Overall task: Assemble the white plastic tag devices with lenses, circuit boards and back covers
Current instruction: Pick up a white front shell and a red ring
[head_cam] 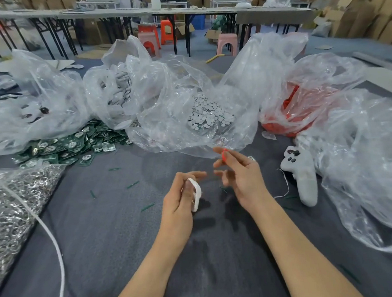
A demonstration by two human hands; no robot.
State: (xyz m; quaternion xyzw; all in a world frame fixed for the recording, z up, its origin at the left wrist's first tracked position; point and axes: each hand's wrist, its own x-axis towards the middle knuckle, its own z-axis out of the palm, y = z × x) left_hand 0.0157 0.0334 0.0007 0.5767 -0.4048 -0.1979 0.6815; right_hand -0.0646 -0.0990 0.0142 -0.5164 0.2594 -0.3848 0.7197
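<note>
Both hands are up over the grey surface, close together but not touching. The left hand has its grip curled round a white shell, held on edge between thumb and fingers. The right hand has its grip pinched on a small red piece at the fingertips, just above and beside the shell, its other fingers spread loose. Behind the hands lies a clear bag with white discs spilled inside. To the left, a heap of green circuit boards sits on the surface, and nearer the edge a bag of metal rings with a white cord running past it. On the right, a bag of red parts, and a white game controller lying flat near the right wrist.
</note>
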